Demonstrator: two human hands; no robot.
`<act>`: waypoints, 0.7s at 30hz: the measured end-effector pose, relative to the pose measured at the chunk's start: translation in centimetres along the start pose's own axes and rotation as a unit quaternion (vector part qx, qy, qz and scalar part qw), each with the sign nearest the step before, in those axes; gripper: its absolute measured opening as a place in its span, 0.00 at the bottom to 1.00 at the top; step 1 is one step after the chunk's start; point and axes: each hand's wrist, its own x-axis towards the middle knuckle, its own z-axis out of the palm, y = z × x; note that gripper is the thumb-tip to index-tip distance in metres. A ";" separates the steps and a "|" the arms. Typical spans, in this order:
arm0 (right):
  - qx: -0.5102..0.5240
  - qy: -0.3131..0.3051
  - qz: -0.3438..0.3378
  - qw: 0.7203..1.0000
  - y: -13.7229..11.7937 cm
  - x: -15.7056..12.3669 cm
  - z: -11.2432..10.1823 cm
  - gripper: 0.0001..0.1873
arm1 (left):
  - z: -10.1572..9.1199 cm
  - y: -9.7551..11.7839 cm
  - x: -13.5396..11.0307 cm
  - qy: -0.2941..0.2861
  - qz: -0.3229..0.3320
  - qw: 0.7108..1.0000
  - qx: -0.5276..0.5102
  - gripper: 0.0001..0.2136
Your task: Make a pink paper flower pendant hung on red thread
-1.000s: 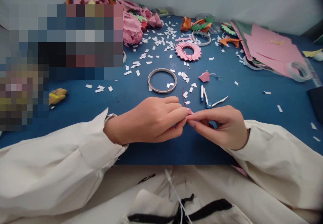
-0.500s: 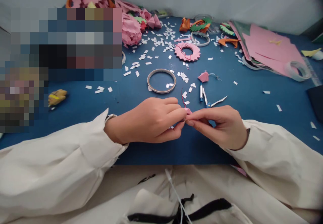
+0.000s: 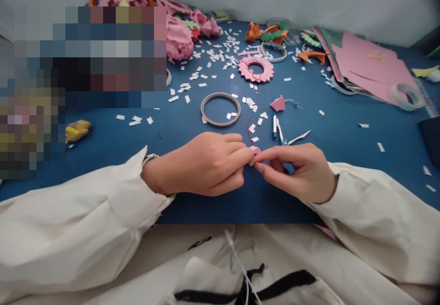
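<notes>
Between my two hands is a small folded pink paper piece [image 3: 255, 150], mostly covered by fingers. A thin red strand [image 3: 249, 130] rises from it. My left hand [image 3: 209, 165] is closed, its back towards me, with thumb and forefinger pinching the paper's left side. From the right, the thumb and forefinger of my right hand [image 3: 299, 169] pinch the same piece at its lower edge. Just beyond lie small open scissors [image 3: 285, 141], a blue and silver pen-like stick [image 3: 274, 126] and another folded pink paper piece [image 3: 277, 103] with a clear thread.
A tape roll [image 3: 220, 109] and scattered white paper bits [image 3: 220, 56] lie ahead on the blue table [image 3: 206, 208]. Farther back are a pink folded-paper ring [image 3: 256, 69], crumpled pink paper [image 3: 179, 39] and pink sheets [image 3: 371, 64] at right. A yellow object [image 3: 78, 131] lies left, beside a pixelated area.
My left fingers have curled in a little closer, and slightly more of the pink paper shows. Both hands stay in nearly the same place; the view has shifted slightly.
</notes>
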 end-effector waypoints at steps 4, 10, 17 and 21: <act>0.009 0.002 -0.004 1.000 0.0 0.0 0.0 0.05 | 0.0 -0.1 0.0 0.012 -0.007 1.000 0.007 0.11; 0.015 0.012 0.005 1.000 0.1 0.1 0.1 0.05 | 0.1 0.0 0.1 0.010 -0.012 0.999 0.039 0.12; 0.024 0.010 0.003 1.000 0.2 0.1 0.1 0.06 | 0.1 -0.2 -0.2 0.020 -0.015 0.999 0.032 0.12; 0.024 0.013 0.002 1.000 0.3 0.2 0.1 0.06 | 0.0 -0.2 -0.2 0.027 -0.013 0.998 0.054 0.12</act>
